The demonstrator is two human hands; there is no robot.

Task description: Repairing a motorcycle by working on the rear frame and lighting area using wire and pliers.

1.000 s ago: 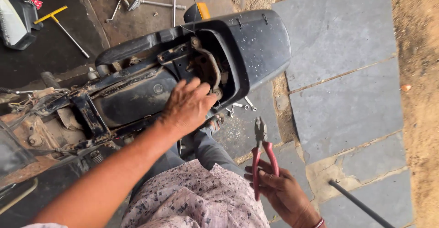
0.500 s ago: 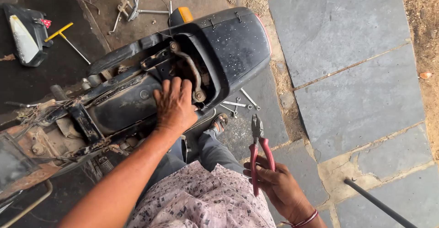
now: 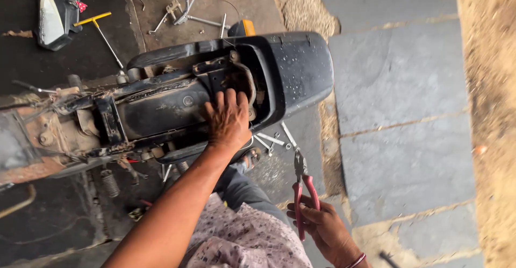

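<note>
My left hand (image 3: 228,120) has slid a little toward the rear of the frame since a moment ago, and my right hand (image 3: 322,227) has hardly budged. Left fingers spread flat, palm down, pressing on the bare motorcycle frame (image 3: 161,106) right beside the black rear fender (image 3: 298,69), centre of the picture; gripping nothing. Right hand, lower right, closed around the red handles of the pliers (image 3: 302,190), jaws together, tip up. So the pliers' long axis aims straight at the frame above, but well apart from it, and the left hand is the nearer one. Just beyond the pliers' tip, loose bolts (image 3: 274,139) on the ground. Upper left, a yellow T-handle wrench (image 3: 102,29) and a black side panel (image 3: 54,12).
</note>
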